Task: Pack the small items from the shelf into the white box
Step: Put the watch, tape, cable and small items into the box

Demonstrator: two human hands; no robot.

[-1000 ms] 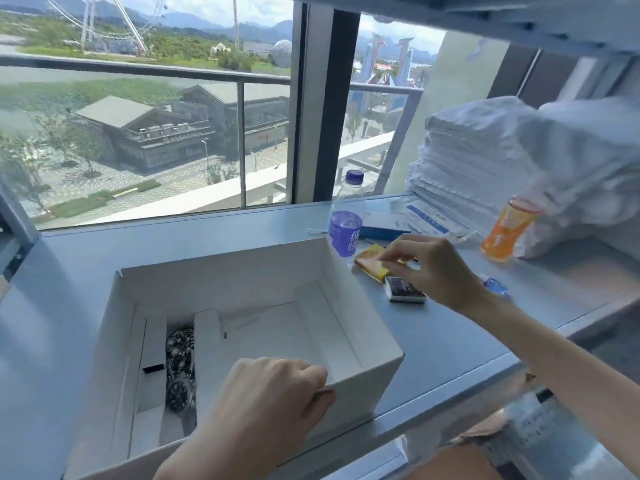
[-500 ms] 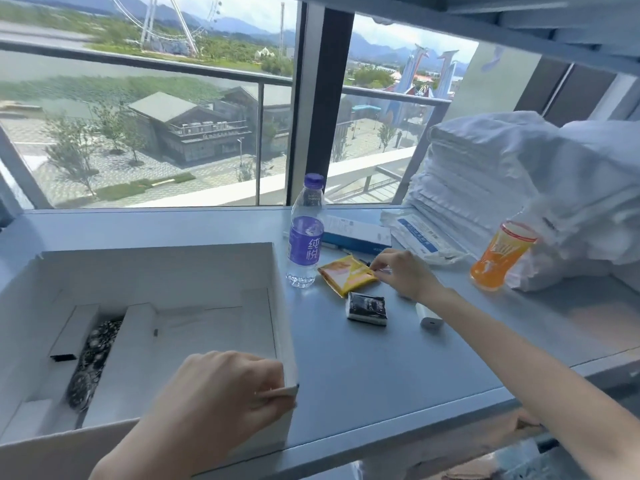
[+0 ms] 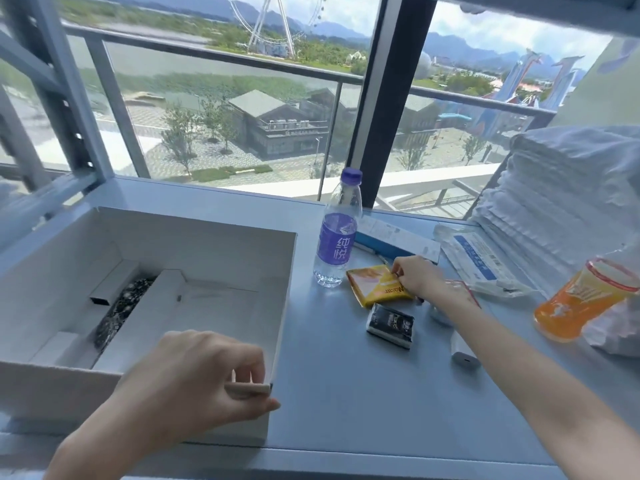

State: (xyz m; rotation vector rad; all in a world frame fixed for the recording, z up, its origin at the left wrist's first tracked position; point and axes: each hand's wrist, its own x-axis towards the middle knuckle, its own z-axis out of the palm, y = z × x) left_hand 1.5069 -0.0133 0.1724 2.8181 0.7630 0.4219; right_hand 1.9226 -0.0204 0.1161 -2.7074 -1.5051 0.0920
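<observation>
My right hand [image 3: 417, 277] pinches the sachet [image 3: 377, 285] at its 2 o'clock corner, by the bottle [image 3: 337, 233]. Likely light, limp, slick: grip the edge seam. My left hand [image 3: 194, 379] clamps the box [image 3: 282, 306] corner.

White box [image 3: 284, 271] open on shelf [image 3: 346, 393]; yellow sachet [image 3: 375, 284], black packet [image 3: 391, 325] beside it

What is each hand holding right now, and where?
Left hand grips the white box at its near right corner. Right hand pinches the yellow packet at its far right edge.
</observation>
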